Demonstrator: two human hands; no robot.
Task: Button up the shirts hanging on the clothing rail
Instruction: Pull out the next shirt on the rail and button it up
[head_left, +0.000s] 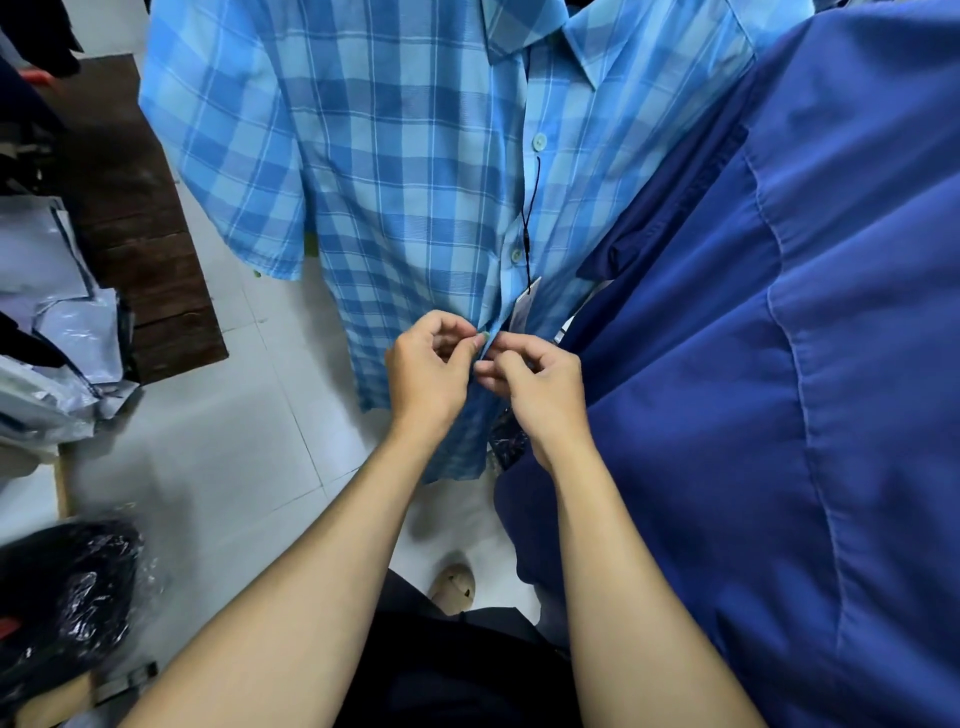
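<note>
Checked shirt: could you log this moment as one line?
checked shirt | left hand, right hand pinch placket at third button | two buttons above look fastened | plain blue shirt alongside

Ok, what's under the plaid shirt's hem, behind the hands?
Below the plaid shirt lies pale tiled floor. A dark patterned fabric peeks out beside the right hand; the left hand and the shirt cover the rest.

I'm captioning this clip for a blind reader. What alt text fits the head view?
Two hands, left and right, pinch the front placket of a hanging blue plaid shirt at a button, below two done-up buttons. A plain blue shirt hangs to its right.
</note>
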